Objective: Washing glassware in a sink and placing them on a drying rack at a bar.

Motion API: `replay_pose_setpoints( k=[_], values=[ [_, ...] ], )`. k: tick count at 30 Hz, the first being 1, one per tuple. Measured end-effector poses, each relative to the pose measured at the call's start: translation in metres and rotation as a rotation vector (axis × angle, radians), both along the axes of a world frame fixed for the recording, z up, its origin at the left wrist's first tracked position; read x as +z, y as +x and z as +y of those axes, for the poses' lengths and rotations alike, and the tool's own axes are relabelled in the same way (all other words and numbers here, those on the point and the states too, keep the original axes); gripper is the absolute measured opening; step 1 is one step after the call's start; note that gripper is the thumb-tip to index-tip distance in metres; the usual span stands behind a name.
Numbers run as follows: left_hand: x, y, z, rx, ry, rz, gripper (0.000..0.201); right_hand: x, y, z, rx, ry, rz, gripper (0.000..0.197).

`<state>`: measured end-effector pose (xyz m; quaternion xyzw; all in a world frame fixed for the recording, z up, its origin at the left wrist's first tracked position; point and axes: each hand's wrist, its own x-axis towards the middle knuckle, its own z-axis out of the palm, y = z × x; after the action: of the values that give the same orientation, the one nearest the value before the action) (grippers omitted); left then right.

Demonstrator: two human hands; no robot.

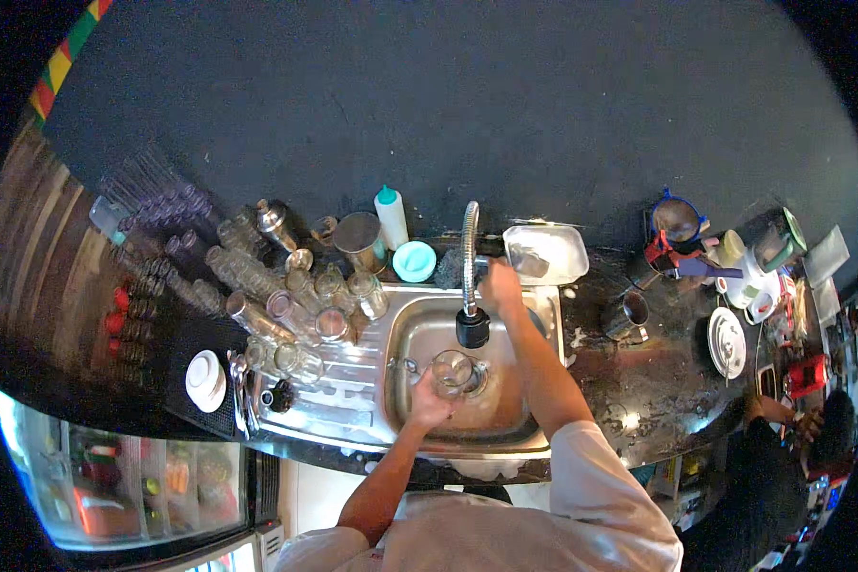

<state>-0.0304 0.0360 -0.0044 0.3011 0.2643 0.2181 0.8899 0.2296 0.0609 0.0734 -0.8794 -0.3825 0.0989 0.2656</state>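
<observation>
My left hand (pixel 433 404) is closed around a clear drinking glass (pixel 452 370), low in the steel sink (pixel 398 334). Above the glass hangs the black spray head (pixel 473 330) of a coiled metal faucet (pixel 470 243). Another clear glass piece (pixel 479 381) shows beside the held one, partly covered. Reaching past the faucet, my right hand (pixel 501 288) is closed at its base, on the tap handle, which the fingers mostly hide. A dark scouring pad (pixel 451 269) lies just left of the faucet.
Many glasses and jars (pixel 329 324) crowd the drainboard on the left. Behind the sink stand a white squeeze bottle (pixel 391 219), a turquoise lid (pixel 414 261) and a clear plastic tub (pixel 547 254). A metal pitcher (pixel 625 316) is on the right; another person (pixel 767 486) works beyond.
</observation>
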Motion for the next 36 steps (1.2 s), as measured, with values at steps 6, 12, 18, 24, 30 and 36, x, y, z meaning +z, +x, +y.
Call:
replay_pose_setpoints(
  k=[6,12,18,24,30,36],
  values=[
    [0.036,0.028,-0.008,0.042,0.997,0.34,0.053,-0.063,-0.003,-0.053,0.198,0.299,-0.155,0.05],
    [0.03,0.049,-0.021,0.093,0.943,0.249,0.061,-0.08,-0.029,-0.102,-0.109,0.547,1.268,0.03],
    [0.024,0.053,-0.041,-0.01,0.67,0.099,0.069,-0.058,-0.113,-0.135,-0.017,0.703,1.356,0.045],
    [-0.008,0.048,-0.05,0.01,0.768,0.128,0.068,-0.094,-0.13,-0.139,-0.057,0.783,1.654,0.049],
    [0.056,0.048,-0.053,0.056,0.677,0.125,0.062,-0.141,-0.14,-0.134,-0.13,0.818,1.546,0.045],
    [0.047,0.056,-0.03,0.044,0.725,0.065,0.054,-0.093,-0.157,-0.122,-0.351,0.871,1.489,0.044]
  ],
)
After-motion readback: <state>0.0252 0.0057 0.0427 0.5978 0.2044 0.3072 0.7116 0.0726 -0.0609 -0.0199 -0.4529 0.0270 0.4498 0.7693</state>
